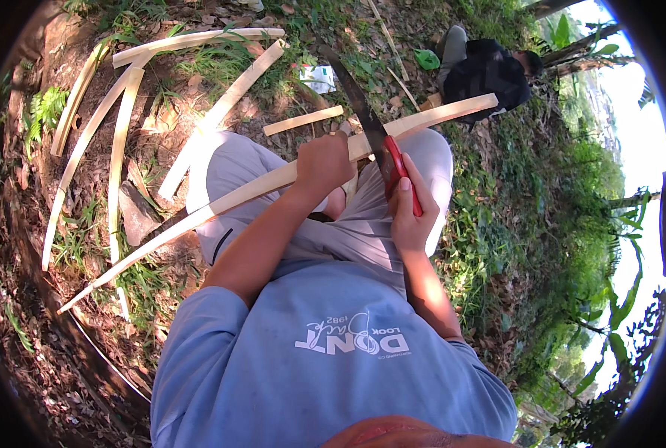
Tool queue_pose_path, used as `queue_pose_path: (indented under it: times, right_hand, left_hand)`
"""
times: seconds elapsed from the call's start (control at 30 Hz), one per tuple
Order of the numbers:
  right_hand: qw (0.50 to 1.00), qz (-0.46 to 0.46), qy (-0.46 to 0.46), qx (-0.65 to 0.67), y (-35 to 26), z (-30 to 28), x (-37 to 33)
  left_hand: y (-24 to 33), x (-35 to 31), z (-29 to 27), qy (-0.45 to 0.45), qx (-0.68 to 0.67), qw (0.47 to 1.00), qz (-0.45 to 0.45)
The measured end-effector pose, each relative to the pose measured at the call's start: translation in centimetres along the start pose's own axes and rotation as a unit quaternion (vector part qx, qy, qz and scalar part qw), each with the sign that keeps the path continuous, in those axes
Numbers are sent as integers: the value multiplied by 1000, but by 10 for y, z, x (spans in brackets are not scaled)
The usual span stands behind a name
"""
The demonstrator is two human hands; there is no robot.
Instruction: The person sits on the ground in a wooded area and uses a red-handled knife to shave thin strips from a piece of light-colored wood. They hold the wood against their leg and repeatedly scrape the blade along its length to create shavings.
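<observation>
A long pale wooden strip (265,183) lies slantwise across my lap, from the ground at lower left to past my right knee. My left hand (324,164) is closed around its middle. In my right hand (413,200) is the red handle of a pruning saw (363,104), its long, dark, slightly curved blade pointing up and away. The blade crosses the strip just right of my left hand. Whether its teeth bite into the wood, I cannot tell. A short wooden piece (303,120) rests on the ground beyond my left hand.
Several more wooden strips (224,112) lie on the leafy ground to the left, near a grey rock (137,213). A white packet (318,78) and a green plastic scrap (426,60) lie farther off. Someone in dark clothing (490,78) is at the far right, beyond the strip's end.
</observation>
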State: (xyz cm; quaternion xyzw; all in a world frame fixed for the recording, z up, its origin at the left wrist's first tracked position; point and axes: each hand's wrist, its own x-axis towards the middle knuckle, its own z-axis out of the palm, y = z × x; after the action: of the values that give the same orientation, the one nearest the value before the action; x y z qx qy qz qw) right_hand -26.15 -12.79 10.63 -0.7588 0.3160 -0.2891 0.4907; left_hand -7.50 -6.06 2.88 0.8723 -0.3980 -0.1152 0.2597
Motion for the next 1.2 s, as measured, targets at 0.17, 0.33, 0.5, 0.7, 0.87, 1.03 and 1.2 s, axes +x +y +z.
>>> queue_pose_path:
  times: [0.17,0.33,0.5,0.7,0.87,1.03,1.2]
  right_hand:
    - [999,-41,-3,2,7,13,13]
    - [994,-95,-31,-37,4,19,17]
    - [987,-103,-61,-106,-19,9,10]
    - [983,-50,-99,-148,-69,-52,-20]
    - [970,32,-144,-192,-122,-97,-49]
    - [971,15,-141,-194,-125,-104,-59]
    - [972,-25,-119,-201,-129,-115,-67]
  left_hand:
    - [4,5,-9,-25,2,999,-21]
    - [-5,10,1,-38,0,999,-16]
    - [-6,11,-3,-62,-15,998,-15]
    - [-8,12,1,-50,-17,999,-12]
    - [-8,12,-1,-56,-24,998,-13]
    - [4,10,-16,-86,-40,995,-31]
    - [-4,15,-8,-94,-36,994,-38]
